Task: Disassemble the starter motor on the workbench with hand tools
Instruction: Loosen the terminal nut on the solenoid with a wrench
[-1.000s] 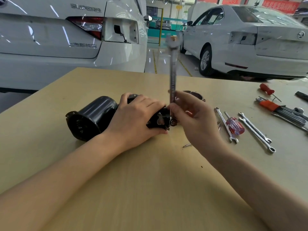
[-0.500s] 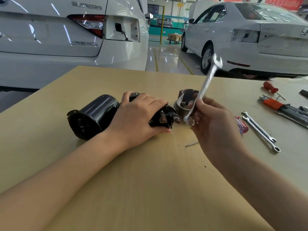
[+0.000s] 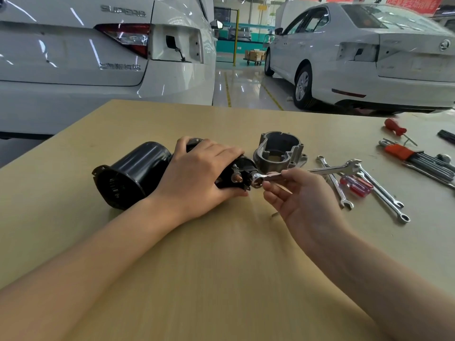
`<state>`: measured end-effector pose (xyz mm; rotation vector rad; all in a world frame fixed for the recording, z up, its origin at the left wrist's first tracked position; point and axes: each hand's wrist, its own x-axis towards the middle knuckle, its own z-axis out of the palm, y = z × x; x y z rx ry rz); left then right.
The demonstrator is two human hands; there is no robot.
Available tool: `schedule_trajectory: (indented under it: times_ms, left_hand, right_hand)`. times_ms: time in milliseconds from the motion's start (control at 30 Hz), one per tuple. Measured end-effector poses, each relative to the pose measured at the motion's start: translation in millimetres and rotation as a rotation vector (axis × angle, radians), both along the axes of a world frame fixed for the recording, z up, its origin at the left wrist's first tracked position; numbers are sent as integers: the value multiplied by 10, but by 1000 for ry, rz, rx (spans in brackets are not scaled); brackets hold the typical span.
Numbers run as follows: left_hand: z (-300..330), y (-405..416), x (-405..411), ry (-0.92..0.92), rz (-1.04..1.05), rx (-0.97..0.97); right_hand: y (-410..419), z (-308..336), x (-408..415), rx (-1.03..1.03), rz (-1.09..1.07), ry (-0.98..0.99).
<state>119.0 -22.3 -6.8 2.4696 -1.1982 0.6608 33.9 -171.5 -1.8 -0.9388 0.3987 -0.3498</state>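
One grey housing (image 3: 279, 153) (open, hollow), right hand (image 3: 299, 195) pinching wrench (image 3: 307, 173)

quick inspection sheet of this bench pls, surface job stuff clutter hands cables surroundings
surface: tan wooden workbench.
job's things: black cylindrical starter motor lying on its side; grey cast metal end housing apart behind it; silver combination wrench, ring end at the motor's terminal end.
clutter: spare silver wrenches, red-handled screwdriver, orange-holdered hex key set.
grippers: left hand holds the motor; right hand pinches the wrench.
cables: nothing seen.
surroundings: two white cars.
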Motion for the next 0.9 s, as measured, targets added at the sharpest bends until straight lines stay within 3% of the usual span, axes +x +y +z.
schedule_trajectory:
  times_ms: [267, 633, 833, 900]
  left_hand:
    - [2, -3, -1, -4, 2, -4]
    - [-2, 1, -12, 17, -3, -11]
    - [10, -1, -16, 17, 14, 0]
    - [2, 0, -4, 12, 13, -2]
  right_hand:
    - [-15, -60, 19, 71, -9, -13]
    - [-54, 70, 17, -807, -18, -207]
    - [39, 44, 97, -1132, -10, -332]
    - [41, 49, 96, -1154, 10, -331]
